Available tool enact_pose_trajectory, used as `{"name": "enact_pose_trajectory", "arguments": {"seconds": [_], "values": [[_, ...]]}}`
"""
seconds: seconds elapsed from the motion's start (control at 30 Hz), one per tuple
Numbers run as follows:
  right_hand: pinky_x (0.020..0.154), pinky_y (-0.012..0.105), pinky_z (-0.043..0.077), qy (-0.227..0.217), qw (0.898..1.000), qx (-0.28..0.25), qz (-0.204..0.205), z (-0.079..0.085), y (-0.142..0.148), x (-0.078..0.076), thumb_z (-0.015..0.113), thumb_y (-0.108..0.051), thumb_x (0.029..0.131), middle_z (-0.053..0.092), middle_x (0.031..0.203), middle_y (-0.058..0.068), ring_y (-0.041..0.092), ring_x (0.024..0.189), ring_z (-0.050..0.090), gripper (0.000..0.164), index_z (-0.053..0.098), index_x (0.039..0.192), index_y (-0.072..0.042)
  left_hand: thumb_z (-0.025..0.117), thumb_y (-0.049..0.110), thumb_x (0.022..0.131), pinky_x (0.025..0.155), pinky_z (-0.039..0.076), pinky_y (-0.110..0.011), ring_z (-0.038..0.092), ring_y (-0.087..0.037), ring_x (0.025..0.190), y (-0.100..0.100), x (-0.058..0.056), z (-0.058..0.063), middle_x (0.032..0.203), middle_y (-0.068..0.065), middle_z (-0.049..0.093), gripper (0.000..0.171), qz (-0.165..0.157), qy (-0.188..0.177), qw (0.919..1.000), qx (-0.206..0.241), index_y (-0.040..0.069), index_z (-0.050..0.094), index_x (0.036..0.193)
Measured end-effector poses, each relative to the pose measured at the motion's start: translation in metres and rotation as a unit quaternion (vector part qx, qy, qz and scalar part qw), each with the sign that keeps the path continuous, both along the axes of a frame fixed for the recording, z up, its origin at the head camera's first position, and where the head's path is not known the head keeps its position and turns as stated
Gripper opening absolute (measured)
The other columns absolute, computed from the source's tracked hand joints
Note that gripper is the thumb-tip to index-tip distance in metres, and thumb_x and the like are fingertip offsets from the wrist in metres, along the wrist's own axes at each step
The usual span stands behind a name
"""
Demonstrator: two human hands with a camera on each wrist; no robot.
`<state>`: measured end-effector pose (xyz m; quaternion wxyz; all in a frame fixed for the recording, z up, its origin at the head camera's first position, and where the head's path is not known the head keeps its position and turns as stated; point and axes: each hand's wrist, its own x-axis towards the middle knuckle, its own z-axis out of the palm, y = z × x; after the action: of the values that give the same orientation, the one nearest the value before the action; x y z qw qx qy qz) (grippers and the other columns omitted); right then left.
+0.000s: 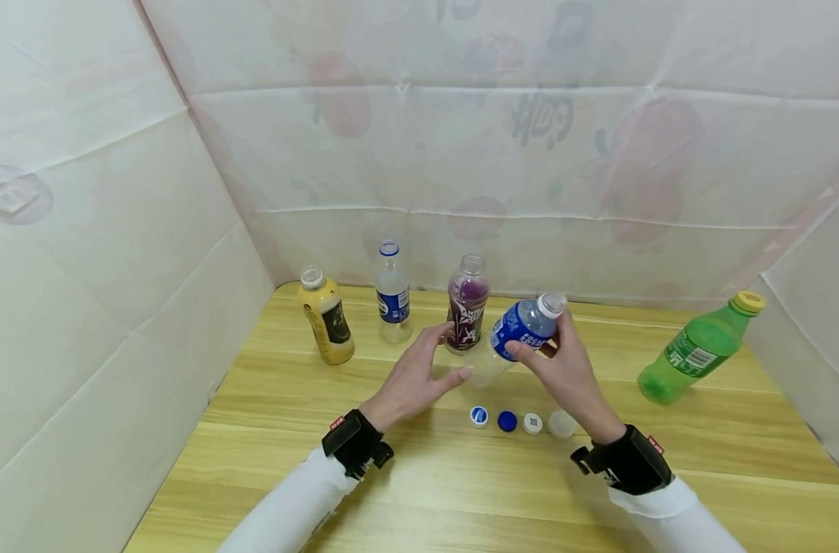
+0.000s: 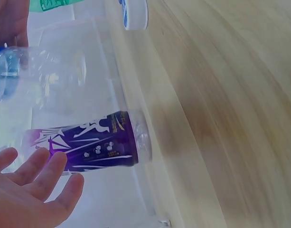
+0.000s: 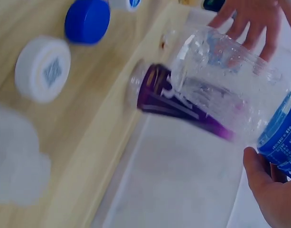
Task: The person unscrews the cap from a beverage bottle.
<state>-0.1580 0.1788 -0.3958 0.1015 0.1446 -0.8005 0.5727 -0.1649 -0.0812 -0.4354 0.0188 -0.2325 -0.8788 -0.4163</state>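
My right hand (image 1: 565,376) grips a clear plastic bottle (image 3: 230,80) with a blue label and a white top. That bottle leans, its top toward the right and its clear base toward my left hand (image 1: 412,384). The left hand's fingers are spread and hold nothing, its thumb beside the bottle's base. Just behind the left fingertips stands a purple-labelled bottle (image 1: 468,307) with an uncapped neck; in the left wrist view the fingers overlap its label (image 2: 98,145). In front of the hands, several caps lie in a row, among them a dark blue cap (image 1: 507,421) and a white cap (image 3: 43,69).
To the left stand a yellow bottle (image 1: 327,322) and a clear bottle with a blue label (image 1: 393,303). A green bottle (image 1: 696,353) with a yellow cap stands at the right. White printed sheeting (image 1: 461,153) walls the wooden table (image 1: 461,499) at the back and sides.
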Motion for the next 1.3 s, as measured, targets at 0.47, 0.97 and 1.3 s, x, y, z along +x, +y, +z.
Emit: {"name": "enact_pose_trajectory", "arguments": {"seconds": [0.47,0.97,1.3], "values": [[0.108,0.061,0.044,0.028,0.998,0.049,-0.033,-0.002,0.018,-0.025,0.078,-0.021,0.095,0.046,0.147,0.023,0.04,0.137,0.047,0.082,0.028,0.158,-0.003,0.051,0.05,0.106,0.111,0.042,-0.056,0.049,-0.033,0.138,-0.018,-0.001,-0.004,0.158,-0.015,0.043,0.07,0.011,0.002,0.9999,-0.002,0.008,0.035,0.16],[0.102,0.06,0.048,0.025,0.991,0.101,-0.079,-0.011,0.026,-0.063,0.078,-0.031,0.095,0.048,0.141,0.028,0.043,0.127,0.053,0.085,0.029,0.156,0.004,0.04,0.062,0.106,0.11,0.043,-0.055,0.05,-0.033,0.137,-0.022,0.0,-0.006,0.154,-0.016,0.048,0.075,0.004,0.008,0.9999,-0.01,0.009,0.038,0.159],[0.108,0.063,0.042,-0.005,0.987,0.137,-0.086,-0.016,0.03,-0.079,0.078,-0.034,0.095,0.043,0.147,0.032,0.048,0.134,0.047,0.093,0.023,0.158,0.005,0.041,0.058,0.107,0.109,0.045,-0.054,0.049,-0.031,0.138,-0.022,-0.001,-0.008,0.154,-0.016,0.047,0.071,0.007,0.002,0.9999,-0.01,0.01,0.037,0.159]]}}
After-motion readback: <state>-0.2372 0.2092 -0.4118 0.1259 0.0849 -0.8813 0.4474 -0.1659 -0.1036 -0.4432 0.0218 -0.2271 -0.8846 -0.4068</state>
